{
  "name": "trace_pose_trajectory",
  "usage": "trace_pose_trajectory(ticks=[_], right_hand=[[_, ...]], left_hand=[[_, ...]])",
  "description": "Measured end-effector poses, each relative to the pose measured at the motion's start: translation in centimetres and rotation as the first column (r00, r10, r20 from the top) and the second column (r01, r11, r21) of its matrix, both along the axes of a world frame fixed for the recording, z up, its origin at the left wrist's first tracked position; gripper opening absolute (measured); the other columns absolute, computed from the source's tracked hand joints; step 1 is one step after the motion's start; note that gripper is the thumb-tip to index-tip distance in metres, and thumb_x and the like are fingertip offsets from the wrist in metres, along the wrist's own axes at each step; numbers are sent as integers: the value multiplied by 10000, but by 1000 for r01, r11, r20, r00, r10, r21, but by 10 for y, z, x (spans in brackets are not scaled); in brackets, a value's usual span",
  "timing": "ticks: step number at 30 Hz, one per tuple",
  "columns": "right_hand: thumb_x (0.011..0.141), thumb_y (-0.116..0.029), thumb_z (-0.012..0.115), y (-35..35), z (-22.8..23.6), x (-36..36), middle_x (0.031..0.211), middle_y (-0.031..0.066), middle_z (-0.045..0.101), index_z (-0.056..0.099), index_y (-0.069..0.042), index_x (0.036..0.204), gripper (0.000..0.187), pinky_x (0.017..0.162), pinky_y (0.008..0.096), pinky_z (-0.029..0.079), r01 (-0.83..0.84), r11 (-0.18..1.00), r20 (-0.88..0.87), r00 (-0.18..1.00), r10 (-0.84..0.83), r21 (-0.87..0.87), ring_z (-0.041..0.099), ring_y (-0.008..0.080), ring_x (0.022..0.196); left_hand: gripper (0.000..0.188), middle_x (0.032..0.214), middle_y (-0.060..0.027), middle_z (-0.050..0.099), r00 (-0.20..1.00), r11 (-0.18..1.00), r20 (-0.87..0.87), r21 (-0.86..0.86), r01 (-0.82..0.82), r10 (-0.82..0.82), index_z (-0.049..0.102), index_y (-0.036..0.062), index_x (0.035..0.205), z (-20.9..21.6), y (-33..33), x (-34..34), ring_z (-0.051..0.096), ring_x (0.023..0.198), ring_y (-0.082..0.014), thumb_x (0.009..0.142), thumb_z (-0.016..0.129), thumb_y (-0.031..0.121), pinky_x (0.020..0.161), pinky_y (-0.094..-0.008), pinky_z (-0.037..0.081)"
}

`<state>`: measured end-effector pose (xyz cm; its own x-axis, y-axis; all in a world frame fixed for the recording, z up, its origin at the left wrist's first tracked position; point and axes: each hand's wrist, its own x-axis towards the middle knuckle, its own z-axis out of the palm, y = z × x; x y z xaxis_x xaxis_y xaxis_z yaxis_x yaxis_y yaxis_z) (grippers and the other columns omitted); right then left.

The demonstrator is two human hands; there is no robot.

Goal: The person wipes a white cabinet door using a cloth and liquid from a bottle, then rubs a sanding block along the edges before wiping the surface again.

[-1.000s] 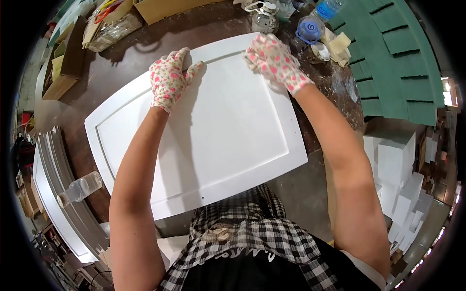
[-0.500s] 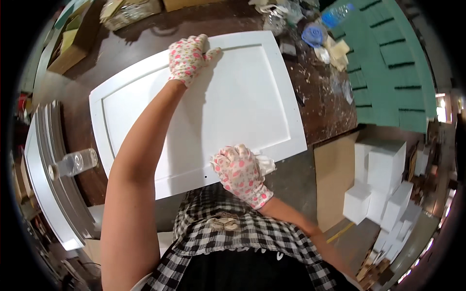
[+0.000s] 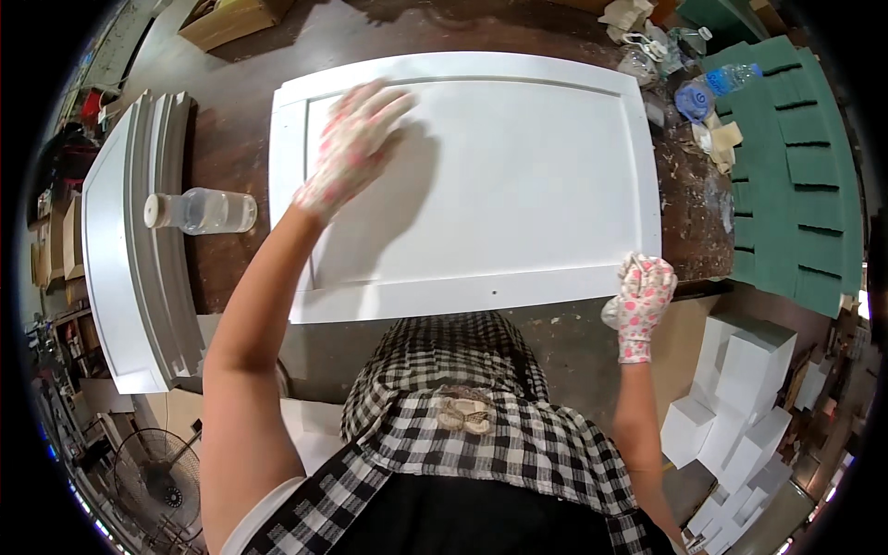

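A white framed panel (image 3: 499, 185) with a recessed centre lies flat on the dark table. My left hand (image 3: 351, 143), in a floral-printed glove, hovers over the panel's left part. Its fingers are stretched out, slightly smeared by motion, and it casts a shadow on the panel. At the panel's front right corner my right hand (image 3: 643, 291), gloved alike, is closed around a crumpled white cloth (image 3: 610, 314). Most of that cloth is hidden by the fingers.
Stacked white panels (image 3: 139, 250) and a clear bottle (image 3: 208, 211) are on the left. At the far right lie a blue-labelled bottle (image 3: 731, 79), plastic scraps and green slotted sheets (image 3: 805, 176). White boxes (image 3: 740, 388) stand low right, a fan (image 3: 157, 481) low left.
My right hand has moved rightward along the front edge to the corner. The left hand has lifted off the far edge. The view has shifted, and the panel now sits straighter before me.
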<state>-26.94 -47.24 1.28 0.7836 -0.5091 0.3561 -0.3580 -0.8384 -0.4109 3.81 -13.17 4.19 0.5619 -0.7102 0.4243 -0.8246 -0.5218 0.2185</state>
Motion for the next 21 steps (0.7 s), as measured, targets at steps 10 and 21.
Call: trace_pose_trajectory(ticks=[10,21], right_hand=[[763,-190,569,150,-40,32,1067,151,594,631,-88,1052,313,1009,512,364,-397,730,-61,856,513,556,523,332,1089],[769,-188,565,336,-11,94,1067,132,606,616,-97,1024,276,775,428,507,-843,516,-190,538,821,-153,585,284,959]], left_hand=[[606,1470,-99,364,884,911,-271,-50,-408,381,399,104,1401,-49,126,-53,250,1389,-345,832,602,154,1119,-476,223],[468,1473,-121,352,922,947,-245,-41,-319,300,476,108,1342,-53,106,-43,241,1394,-359,882,550,154,1104,-492,243]])
